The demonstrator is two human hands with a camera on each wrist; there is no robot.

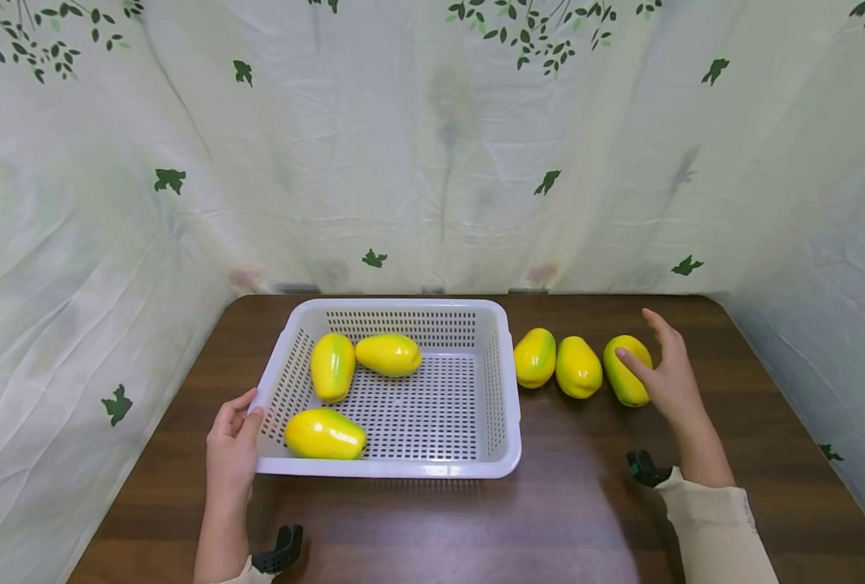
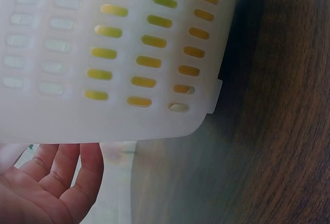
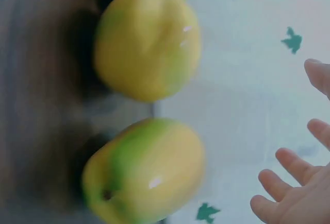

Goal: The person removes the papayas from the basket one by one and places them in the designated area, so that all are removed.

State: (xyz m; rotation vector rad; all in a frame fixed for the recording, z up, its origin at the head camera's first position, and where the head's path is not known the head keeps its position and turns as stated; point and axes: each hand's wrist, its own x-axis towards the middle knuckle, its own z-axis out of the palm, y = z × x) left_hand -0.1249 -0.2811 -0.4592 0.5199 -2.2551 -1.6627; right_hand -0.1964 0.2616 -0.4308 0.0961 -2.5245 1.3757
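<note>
A white plastic basket (image 1: 432, 469) with slotted walls stands on the table, three yellow-green mangoes (image 1: 324, 434) lying in its left half. My left hand (image 1: 231, 450) grips the basket's left rim, thumb on top; in the left wrist view, the fingers (image 2: 85, 175) curl at the rim beside the slotted wall. Three more mangoes lie in a row right of the basket. Over the rightmost mango (image 1: 629, 373) my right hand (image 1: 669, 377) hovers with fingers and thumb spread. The right wrist view shows this hand (image 3: 301, 193) apart from the nearest mango (image 3: 149, 170).
The other two loose mangoes, a left one (image 1: 535, 358) and a middle one (image 1: 578, 367), lie close by the basket's right wall. Behind the brown wooden table (image 1: 549, 519) hangs a pale curtain (image 1: 403, 162) with leaf prints, which also runs along both sides.
</note>
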